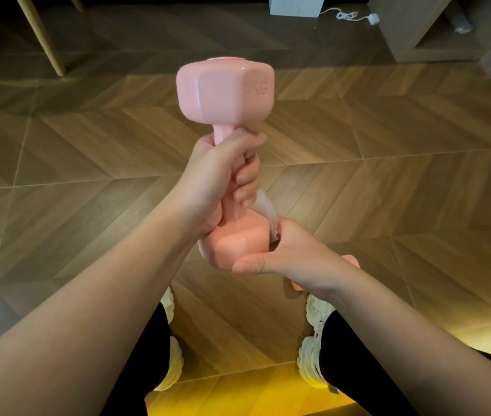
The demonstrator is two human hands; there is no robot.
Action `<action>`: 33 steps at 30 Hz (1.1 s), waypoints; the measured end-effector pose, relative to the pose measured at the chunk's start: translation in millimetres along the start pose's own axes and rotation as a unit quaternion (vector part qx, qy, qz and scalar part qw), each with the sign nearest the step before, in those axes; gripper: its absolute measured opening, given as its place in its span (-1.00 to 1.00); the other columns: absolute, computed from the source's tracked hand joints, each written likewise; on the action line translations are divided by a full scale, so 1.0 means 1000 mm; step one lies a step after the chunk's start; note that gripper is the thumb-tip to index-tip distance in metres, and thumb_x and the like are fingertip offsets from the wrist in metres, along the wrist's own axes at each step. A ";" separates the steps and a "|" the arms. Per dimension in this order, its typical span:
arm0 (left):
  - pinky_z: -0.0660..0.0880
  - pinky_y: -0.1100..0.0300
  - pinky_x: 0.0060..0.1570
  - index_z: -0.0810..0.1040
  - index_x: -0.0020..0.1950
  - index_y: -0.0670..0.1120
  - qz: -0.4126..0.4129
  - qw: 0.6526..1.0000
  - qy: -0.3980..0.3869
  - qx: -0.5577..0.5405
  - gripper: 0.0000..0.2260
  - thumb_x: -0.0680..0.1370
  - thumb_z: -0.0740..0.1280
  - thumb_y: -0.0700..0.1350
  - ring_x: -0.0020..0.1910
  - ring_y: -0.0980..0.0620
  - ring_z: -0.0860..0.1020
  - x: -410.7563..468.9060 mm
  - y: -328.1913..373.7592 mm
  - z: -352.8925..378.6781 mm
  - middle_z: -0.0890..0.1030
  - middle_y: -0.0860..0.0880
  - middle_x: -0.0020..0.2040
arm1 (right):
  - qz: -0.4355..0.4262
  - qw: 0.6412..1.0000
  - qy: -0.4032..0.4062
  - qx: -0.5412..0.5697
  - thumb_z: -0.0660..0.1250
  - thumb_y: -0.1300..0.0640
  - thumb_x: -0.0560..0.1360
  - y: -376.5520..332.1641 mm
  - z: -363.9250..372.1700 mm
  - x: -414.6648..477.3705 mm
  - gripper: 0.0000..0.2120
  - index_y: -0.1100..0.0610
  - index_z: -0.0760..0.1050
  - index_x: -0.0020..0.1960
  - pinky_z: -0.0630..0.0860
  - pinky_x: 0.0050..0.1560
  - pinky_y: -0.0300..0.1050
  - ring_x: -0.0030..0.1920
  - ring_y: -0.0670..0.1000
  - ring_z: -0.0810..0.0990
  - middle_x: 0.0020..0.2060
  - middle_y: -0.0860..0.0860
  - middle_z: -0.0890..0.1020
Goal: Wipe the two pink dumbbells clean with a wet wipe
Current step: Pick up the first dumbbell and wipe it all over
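A pink dumbbell is held upright in the air above the wooden floor, clear of it, between the person's knees. Its handle is clamped in the left hand, the grip closed all the way round the bar. The lower head is cupped from the right and beneath by the right hand, whose grip is closed on a wet wipe pressed to that head; a crumpled tail of the wipe stands up beside the handle. A second pink dumbbell is partly seen behind the right wrist, apparently lying on the floor; most of it is hidden.

The dumbbell is judged rigid and modestly heavy, a weight mark being moulded on its top head. Its glossy coating is likely to turn slippery once wetted, so the handle is judged the safest hold, with the heads left free for wiping. The wipe is soft and limp and is best bunched against the surface.
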State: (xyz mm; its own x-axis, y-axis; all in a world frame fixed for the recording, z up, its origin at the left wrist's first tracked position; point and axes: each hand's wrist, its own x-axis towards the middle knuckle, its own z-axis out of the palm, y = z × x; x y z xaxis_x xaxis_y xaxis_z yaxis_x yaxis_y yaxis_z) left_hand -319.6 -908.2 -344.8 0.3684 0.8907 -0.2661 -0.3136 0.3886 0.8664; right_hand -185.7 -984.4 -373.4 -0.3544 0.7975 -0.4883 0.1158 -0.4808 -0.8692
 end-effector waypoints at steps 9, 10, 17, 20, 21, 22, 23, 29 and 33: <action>0.23 0.26 -0.58 0.21 -0.36 -0.06 -0.013 0.998 -0.042 -0.043 -0.73 0.45 0.25 -0.10 -0.64 0.08 0.18 0.000 0.000 -0.003 0.22 0.03 -0.57 | 0.013 0.999 -0.039 0.022 0.58 -0.01 0.09 0.005 -0.005 0.008 -0.37 0.04 0.55 0.13 0.53 0.06 -0.19 0.04 -0.08 0.63 -0.03 -0.04 0.69; 0.23 0.26 -0.57 0.21 -0.36 -0.06 -0.009 0.998 -0.041 -0.044 -0.74 0.46 0.25 -0.10 -0.64 0.07 0.19 0.000 0.000 -0.004 0.22 0.03 -0.57 | 0.012 0.999 -0.027 0.019 0.58 -0.03 0.06 0.003 -0.005 0.007 -0.38 0.03 0.56 0.10 0.52 0.01 -0.24 -0.01 -0.12 0.64 -0.09 -0.09 0.70; 0.25 0.22 -0.55 0.26 -0.37 -0.06 0.006 0.998 -0.019 -0.052 -0.74 0.48 0.24 -0.12 -0.62 0.07 0.20 0.005 0.006 -0.008 0.25 0.02 -0.56 | -0.021 0.996 0.087 -0.015 0.63 -0.11 0.02 0.003 -0.002 0.000 -0.39 -0.04 0.52 0.01 0.55 0.01 -0.16 -0.06 -0.12 0.64 -0.14 -0.15 0.67; 0.26 0.21 -0.55 0.26 -0.38 -0.06 0.014 0.999 -0.003 -0.031 -0.74 0.47 0.26 -0.11 -0.61 0.06 0.21 0.006 0.006 -0.010 0.26 0.02 -0.55 | -0.075 0.979 0.181 -0.058 0.68 0.00 0.15 0.003 0.001 -0.006 -0.53 -0.08 0.55 -0.04 0.52 -0.12 -0.30 -0.14 -0.21 0.64 -0.21 -0.22 0.68; 0.25 0.21 -0.55 0.25 -0.38 -0.06 0.017 1.000 -0.003 -0.024 -0.73 0.47 0.26 -0.11 -0.61 0.06 0.20 0.006 0.005 -0.010 0.25 0.01 -0.55 | -0.083 0.978 0.186 -0.051 0.67 0.02 0.17 0.004 0.001 -0.006 -0.53 -0.06 0.58 0.01 0.54 -0.09 -0.29 -0.12 -0.20 0.65 -0.17 -0.19 0.70; 0.24 0.21 -0.55 0.24 -0.38 -0.06 0.020 1.000 -0.008 -0.020 -0.73 0.47 0.26 -0.11 -0.61 0.06 0.20 0.005 0.005 -0.009 0.25 0.01 -0.55 | -0.080 0.982 0.168 -0.042 0.67 0.02 0.18 0.004 0.001 -0.006 -0.50 -0.03 0.59 0.07 0.57 -0.02 -0.23 -0.06 -0.16 0.67 -0.11 -0.14 0.71; 0.23 0.22 -0.56 0.24 -0.38 -0.06 0.023 0.999 -0.016 -0.021 -0.72 0.48 0.25 -0.12 -0.61 0.06 0.20 0.004 0.005 -0.008 0.25 0.01 -0.55 | -0.070 0.988 0.131 -0.032 0.66 0.01 0.19 0.004 0.000 -0.005 -0.47 -0.01 0.58 0.11 0.59 0.06 -0.16 0.00 -0.12 0.68 -0.05 -0.09 0.71; 0.23 0.25 -0.58 0.23 -0.37 -0.07 0.031 0.997 -0.033 -0.055 -0.74 0.49 0.21 -0.13 -0.63 0.08 0.19 0.000 0.010 -0.007 0.24 0.04 -0.57 | -0.065 0.993 0.097 0.014 0.65 0.02 0.11 0.002 0.005 -0.001 -0.47 -0.02 0.58 0.04 0.57 -0.05 -0.21 -0.06 -0.14 0.66 -0.13 -0.14 0.70; 0.22 0.26 -0.58 0.22 -0.37 -0.07 0.058 0.996 0.007 -0.067 -0.76 0.46 0.21 -0.14 -0.64 0.07 0.18 0.000 0.013 -0.011 0.23 0.02 -0.58 | -0.071 0.984 0.163 -0.033 0.63 -0.07 0.12 0.002 0.002 0.001 -0.44 -0.10 0.55 0.09 0.57 0.04 -0.16 0.03 -0.14 0.67 -0.03 -0.17 0.70</action>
State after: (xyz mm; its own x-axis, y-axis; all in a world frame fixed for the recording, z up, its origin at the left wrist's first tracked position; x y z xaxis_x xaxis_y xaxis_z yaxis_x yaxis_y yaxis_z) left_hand -333.5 -900.4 -338.3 0.3111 0.9345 -0.1732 -0.4679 0.3092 0.8279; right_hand -188.2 -985.3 -376.1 -0.0563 0.9345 -0.3514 0.1509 -0.3399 -0.9283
